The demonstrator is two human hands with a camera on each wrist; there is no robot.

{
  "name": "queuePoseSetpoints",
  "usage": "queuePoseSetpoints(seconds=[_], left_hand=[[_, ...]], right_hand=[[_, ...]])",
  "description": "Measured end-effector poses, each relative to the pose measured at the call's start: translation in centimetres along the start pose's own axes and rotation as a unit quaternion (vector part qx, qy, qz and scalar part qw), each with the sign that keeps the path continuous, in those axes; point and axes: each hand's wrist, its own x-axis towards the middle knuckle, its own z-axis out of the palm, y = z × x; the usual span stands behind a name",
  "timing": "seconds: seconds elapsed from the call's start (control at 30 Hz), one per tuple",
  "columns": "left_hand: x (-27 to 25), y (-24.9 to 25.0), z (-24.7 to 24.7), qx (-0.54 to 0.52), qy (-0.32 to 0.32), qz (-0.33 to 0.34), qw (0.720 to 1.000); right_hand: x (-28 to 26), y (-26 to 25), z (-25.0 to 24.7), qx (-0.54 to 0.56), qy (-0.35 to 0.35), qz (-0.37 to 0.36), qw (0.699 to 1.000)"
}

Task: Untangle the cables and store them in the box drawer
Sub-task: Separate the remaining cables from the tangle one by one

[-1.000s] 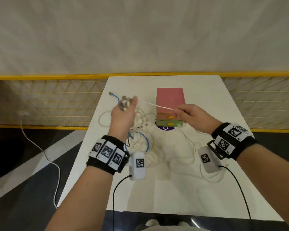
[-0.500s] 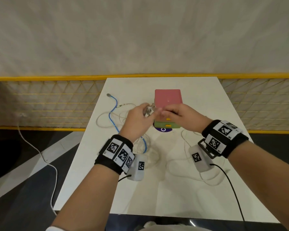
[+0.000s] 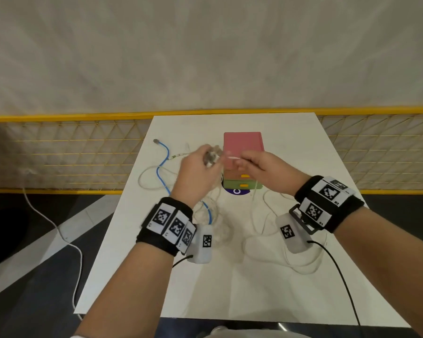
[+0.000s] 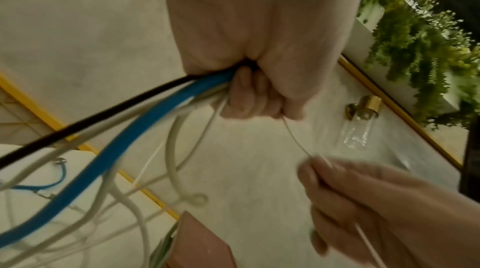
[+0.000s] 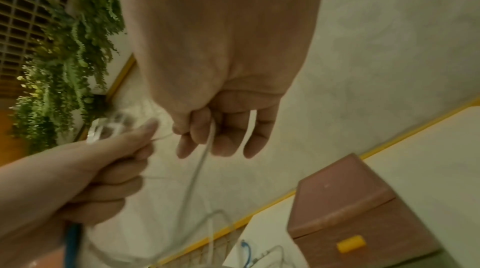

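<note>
A small drawer box [image 3: 243,145] with a pink top and yellow handles stands mid-table, both drawers shut. My left hand [image 3: 205,159] is raised just left of it and grips a bundle of cables: a blue cable [image 4: 130,135], a black one and several white ones [image 4: 176,149] hang from the fist. My right hand [image 3: 242,162] hovers over the box front and pinches a thin white cable [image 4: 296,139] that runs across to the left fist. The rest of that cable [image 5: 197,170] drops from the right fingers to the table. More white loops [image 3: 261,215] lie under my wrists.
The blue cable's plug end [image 3: 156,141] lies at the table's far left. A purple mark [image 3: 236,191] sits in front of the box. A yellow mesh fence [image 3: 71,154] flanks the white table [image 3: 230,289]. A white cord [image 3: 59,235] trails on the floor at left.
A second ago the hands were apart with a long stretch of white cable between them. The left hand has moved right with its bundle, and only a short stretch now spans the hands.
</note>
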Motion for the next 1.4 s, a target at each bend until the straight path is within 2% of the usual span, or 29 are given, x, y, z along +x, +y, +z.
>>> queuePoseSetpoints(seconds=[0.1, 0.17, 0.2, 0.27, 0.33, 0.4, 0.47, 0.57, 0.63, 0.67, 0.7, 0.8, 0.83, 0.87, 0.93, 1.03, 1.1, 1.2, 1.27, 1.33, 1.4], left_hand=[[1.3, -1.4, -2.6, -0.027, 0.151, -0.047, 0.987], [1.5, -2.0, -3.4, -0.036, 0.188, -0.044, 0.980], [1.2, -1.7, -3.4, -0.047, 0.168, -0.021, 0.984], [0.4, -0.7, -2.1, -0.047, 0.045, 0.029, 0.997], [-0.4, 0.1, -0.4, 0.006, -0.065, 0.058, 0.996], [-0.7, 0.4, 0.1, 0.025, -0.070, 0.052, 0.996], [-0.1, 0.2, -0.8, 0.000, -0.005, 0.014, 1.000], [1.3, -1.9, -3.7, -0.036, 0.152, -0.061, 0.986], [1.5, -2.8, -4.4, -0.018, 0.189, -0.066, 0.980], [1.2, -2.6, -4.1, -0.026, 0.174, -0.048, 0.983], [0.8, -2.2, -3.5, -0.046, 0.133, -0.019, 0.990], [-0.8, -0.6, -0.9, -0.050, -0.056, 0.059, 0.995], [-1.0, -0.4, -0.1, -0.018, -0.089, 0.072, 0.993], [-1.0, -0.2, 0.2, 0.010, -0.094, 0.077, 0.993], [-0.6, -0.5, -0.1, 0.026, -0.049, 0.068, 0.996], [0.3, -1.5, -2.1, 0.001, 0.084, 0.030, 0.996], [0.8, -2.3, -3.6, -0.009, 0.136, -0.009, 0.991], [0.9, -3.3, -4.0, 0.024, 0.160, -0.036, 0.986], [0.7, -3.8, -3.6, 0.033, 0.163, -0.029, 0.986], [0.5, -4.2, -3.2, 0.028, 0.169, -0.023, 0.985], [0.6, -4.6, -3.1, 0.013, 0.175, -0.024, 0.984]], right_hand=[[-0.8, 1.7, -1.0, -0.022, -0.007, 0.027, 0.999], [-1.0, 2.6, -1.0, -0.031, -0.018, 0.037, 0.999], [-0.9, 2.5, -0.8, -0.034, -0.021, 0.038, 0.998], [-0.4, 1.3, -0.3, -0.034, -0.022, 0.012, 0.999], [0.4, -0.2, 0.1, -0.028, -0.014, -0.019, 0.999], [0.6, -1.0, -0.1, -0.022, -0.005, -0.027, 0.999], [0.4, -0.5, -0.7, -0.023, -0.001, -0.014, 1.000], [-0.7, 1.7, -1.5, -0.032, -0.008, 0.023, 0.999], [-1.3, 2.6, -1.4, -0.036, -0.018, 0.033, 0.999], [-1.3, 2.6, -1.1, -0.038, -0.024, 0.032, 0.998], [-1.2, 2.2, -0.7, -0.037, -0.029, 0.025, 0.999], [-0.2, 0.4, 0.4, -0.029, -0.027, -0.018, 0.999], [0.0, 0.0, 0.6, -0.023, -0.031, -0.032, 0.999], [0.2, -0.2, 0.6, -0.018, -0.037, -0.039, 0.998], [0.0, -0.1, 0.3, -0.026, -0.048, -0.024, 0.998], [-0.9, 1.8, -0.5, -0.054, -0.067, 0.033, 0.996], [-1.6, 3.1, -0.6, -0.052, -0.099, 0.057, 0.992], [-1.3, 3.9, -0.3, -0.127, -0.137, 0.036, 0.982], [-0.3, 3.3, 0.0, -0.189, -0.145, 0.050, 0.970], [1.2, 2.0, 0.3, -0.173, -0.122, 0.070, 0.975], [2.8, 0.1, 0.4, -0.108, -0.062, 0.071, 0.990]])
